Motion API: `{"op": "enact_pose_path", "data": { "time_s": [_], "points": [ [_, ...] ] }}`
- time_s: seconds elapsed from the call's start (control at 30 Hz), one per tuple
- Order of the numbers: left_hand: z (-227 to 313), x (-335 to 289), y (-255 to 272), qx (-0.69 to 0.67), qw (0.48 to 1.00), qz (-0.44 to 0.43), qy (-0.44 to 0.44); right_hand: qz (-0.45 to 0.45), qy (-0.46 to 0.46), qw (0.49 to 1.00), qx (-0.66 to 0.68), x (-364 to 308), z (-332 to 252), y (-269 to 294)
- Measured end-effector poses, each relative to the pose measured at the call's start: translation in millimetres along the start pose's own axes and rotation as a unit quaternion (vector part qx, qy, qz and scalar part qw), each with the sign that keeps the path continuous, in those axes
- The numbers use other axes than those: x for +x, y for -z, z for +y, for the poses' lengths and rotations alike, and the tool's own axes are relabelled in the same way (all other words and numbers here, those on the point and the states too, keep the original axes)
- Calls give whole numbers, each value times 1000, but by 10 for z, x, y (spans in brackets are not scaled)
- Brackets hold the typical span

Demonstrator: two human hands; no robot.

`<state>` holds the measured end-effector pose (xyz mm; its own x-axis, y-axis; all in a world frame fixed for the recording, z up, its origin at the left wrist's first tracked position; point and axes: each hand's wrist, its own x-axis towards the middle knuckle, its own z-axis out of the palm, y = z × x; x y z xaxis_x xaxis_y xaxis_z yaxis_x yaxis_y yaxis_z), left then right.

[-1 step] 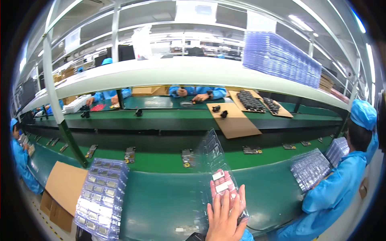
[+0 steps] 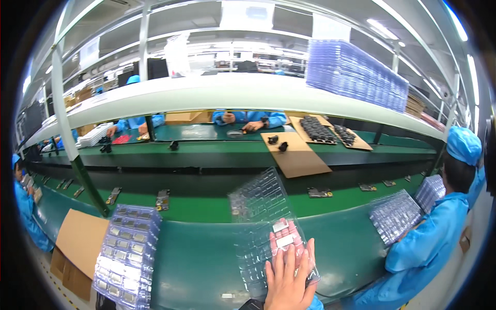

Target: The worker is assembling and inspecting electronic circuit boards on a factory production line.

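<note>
A clear plastic blister tray (image 2: 248,258) slants over the work surface in front of me, with a second clear moulded panel (image 2: 266,194) rising at its far end. Whether the two are joined, I cannot tell. Pale rectangular pieces (image 2: 284,241) show in or behind the tray. My left hand (image 2: 289,281) lies on its near part, back up, fingers extended against the plastic. Through the clear plastic, fingers of my right hand (image 2: 292,229) show pink, supporting it from beneath. Between the two hands the tray is held; most of the right palm is hidden.
At left, a stack of filled clear trays (image 2: 124,253) stands beside brown cardboard (image 2: 82,232). Circuit boards (image 2: 163,200) lie along the green belt (image 2: 206,206). A worker in blue (image 2: 439,243) sits at right near more trays (image 2: 395,217). A shelf (image 2: 232,95) crosses ahead.
The far clear panel has swung left and now shows its pockets more broadly. More of the tray shows left of my hands. My hands keep nearly the same place.
</note>
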<state>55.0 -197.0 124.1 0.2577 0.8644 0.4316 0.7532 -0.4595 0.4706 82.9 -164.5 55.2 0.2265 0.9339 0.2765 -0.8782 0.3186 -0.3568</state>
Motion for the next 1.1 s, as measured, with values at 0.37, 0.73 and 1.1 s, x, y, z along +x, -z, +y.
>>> {"op": "enact_pose_path", "data": {
  "time_s": [0.37,0.73,1.1],
  "points": [
    [261,151,-347,-15,999,28,0,-39,-14,992,121,-68,-490,140],
    [-129,-45,-371,-251,961,108,33,38,-165,963,209,586,-352,1047],
    [-751,-413,547,-492,775,386,88,-154,26,820,-550,1205,-1007,1120]
  ]
}}
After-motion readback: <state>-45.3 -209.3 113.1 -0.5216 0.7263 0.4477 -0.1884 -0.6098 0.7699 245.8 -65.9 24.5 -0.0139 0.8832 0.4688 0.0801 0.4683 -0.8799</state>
